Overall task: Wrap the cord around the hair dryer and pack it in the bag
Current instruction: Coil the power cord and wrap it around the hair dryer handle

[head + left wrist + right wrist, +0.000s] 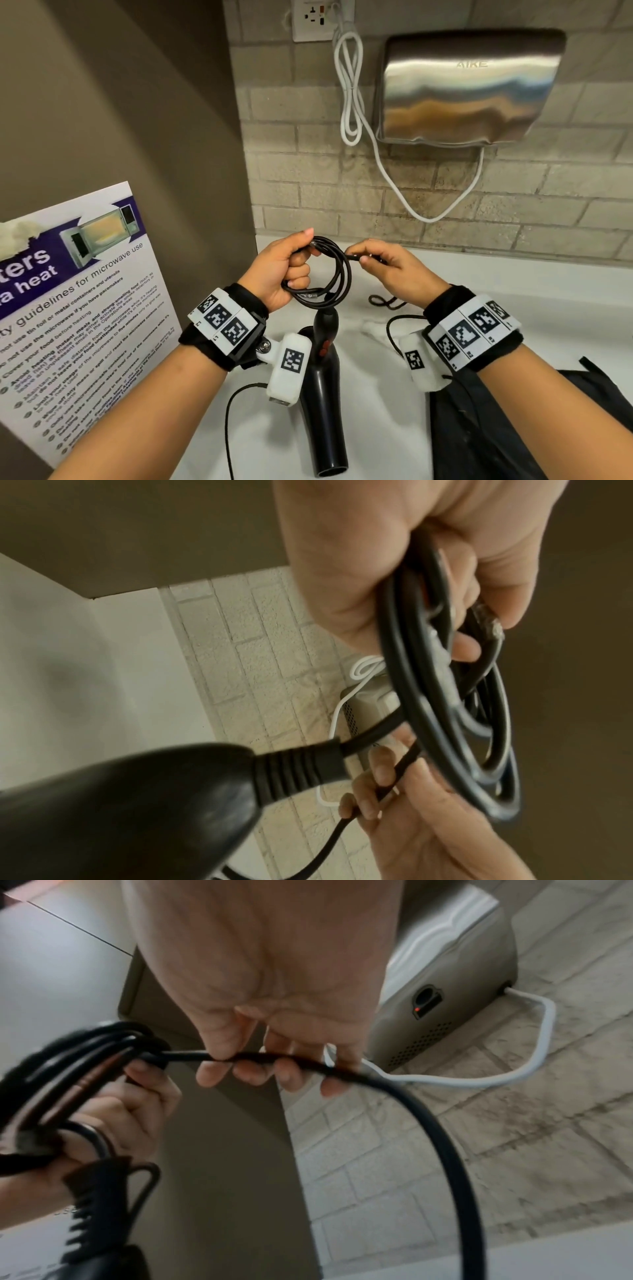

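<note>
L hand (284,265) fisted round coiled cord (318,274). R hand (390,270) pinching loose run just beside coil. Hair dryer (322,387) hanging below L grip.

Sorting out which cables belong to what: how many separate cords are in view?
2. The black hair-dryer cord is coiled in the left hand and pinched by the right hand. The white cord hangs on the tiled wall beside the steel hand dryer.

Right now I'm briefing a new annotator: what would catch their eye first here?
Centre frame, the left hand grips a coil of black cord while the right hand pinches its loose run. Below them hangs the black hair dryer; a steel hand dryer shines on the brick wall.
</note>
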